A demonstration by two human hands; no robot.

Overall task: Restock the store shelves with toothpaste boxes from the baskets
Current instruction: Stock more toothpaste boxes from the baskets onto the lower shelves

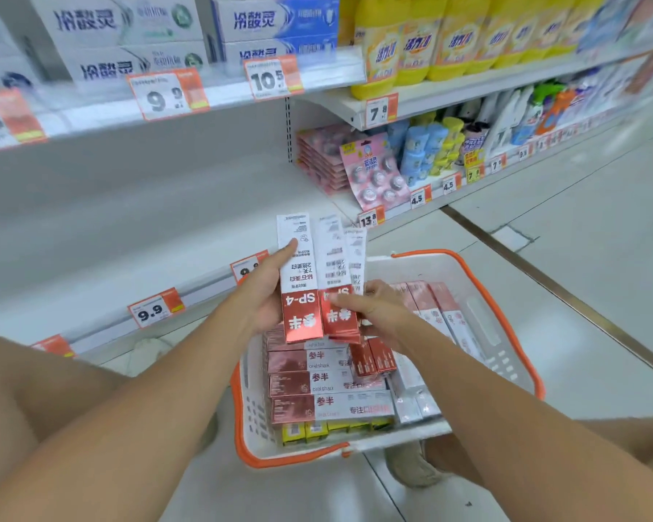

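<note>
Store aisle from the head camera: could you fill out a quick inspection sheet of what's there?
Surface: pale tiled floor; the lower shelf looks bare where visible.
Job's things: red-and-white toothpaste boxes held upright over a white basket with orange rim, which holds more boxes.
Clutter: nothing seen.
Grippers: left hand grips the fanned boxes; right hand pinches them at the red end.
Cables: nothing seen.
Surroundings: upper shelf with white toothpaste cartons, yellow bottles, price tags, pink packs to the right.
</note>
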